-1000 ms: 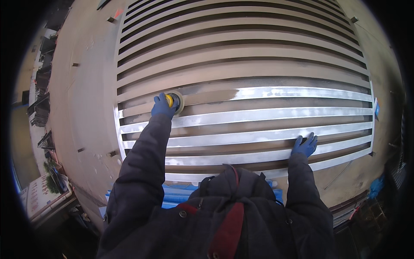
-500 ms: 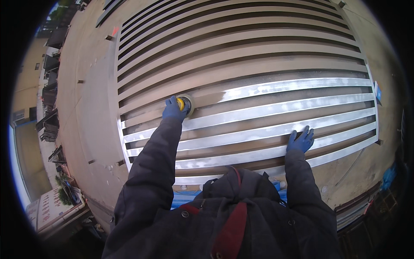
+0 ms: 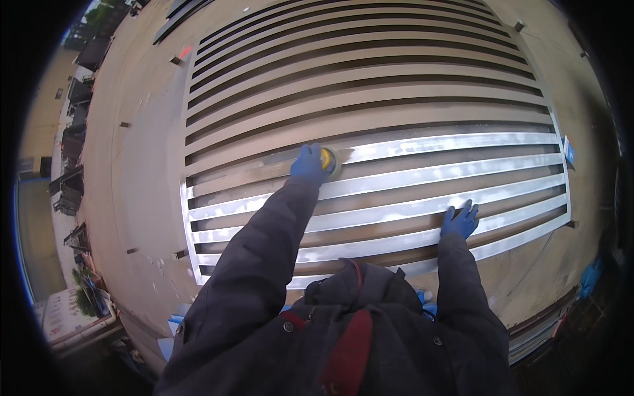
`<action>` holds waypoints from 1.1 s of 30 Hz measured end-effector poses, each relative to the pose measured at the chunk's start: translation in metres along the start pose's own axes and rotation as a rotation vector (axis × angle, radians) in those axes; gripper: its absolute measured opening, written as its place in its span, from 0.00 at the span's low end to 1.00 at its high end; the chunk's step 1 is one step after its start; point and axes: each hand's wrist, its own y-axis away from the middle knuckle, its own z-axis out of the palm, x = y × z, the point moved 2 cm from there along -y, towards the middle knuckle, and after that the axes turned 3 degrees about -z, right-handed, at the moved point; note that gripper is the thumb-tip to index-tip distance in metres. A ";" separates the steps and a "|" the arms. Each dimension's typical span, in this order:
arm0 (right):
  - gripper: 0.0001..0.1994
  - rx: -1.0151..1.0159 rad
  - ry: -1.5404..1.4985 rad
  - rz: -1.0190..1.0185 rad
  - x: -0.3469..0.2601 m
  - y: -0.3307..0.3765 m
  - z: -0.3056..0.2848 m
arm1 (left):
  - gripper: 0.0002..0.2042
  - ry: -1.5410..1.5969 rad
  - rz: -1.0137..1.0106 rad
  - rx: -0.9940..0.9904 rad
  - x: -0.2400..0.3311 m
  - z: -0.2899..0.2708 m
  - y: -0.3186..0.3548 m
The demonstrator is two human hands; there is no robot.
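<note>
Your left hand (image 3: pixel 306 165) grips 1 yellow sander (image 3: pixel 327 160), now shifted right, bringing work beside a slat's bright stretch (image 3: pixel 449 143); your right hand (image 3: pixel 460 222), spread, empty, rests on a nearer slat (image 3: pixel 396 209).

Sander (image 3: pixel 327 160) on slatted panel (image 3: pixel 429 174); plant (image 3: pixel 84 294) left, beams (image 3: pixel 173 26) near far-left corner.

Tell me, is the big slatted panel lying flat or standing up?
Lying flat: seen from above, the slatted panel spreads out beneath the left hand and right hand.
</note>
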 end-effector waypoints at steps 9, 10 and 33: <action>0.32 -0.272 -0.735 -0.390 -0.179 -0.018 -0.033 | 0.42 0.024 0.084 -0.065 -0.012 -0.009 0.004; 0.32 -0.395 -0.841 -0.399 -0.219 -0.016 -0.034 | 0.44 0.027 0.097 -0.074 -0.020 -0.010 0.002; 0.42 -0.432 -0.192 -1.360 -0.448 -0.020 -0.104 | 0.54 0.695 0.015 0.088 -0.077 0.014 0.033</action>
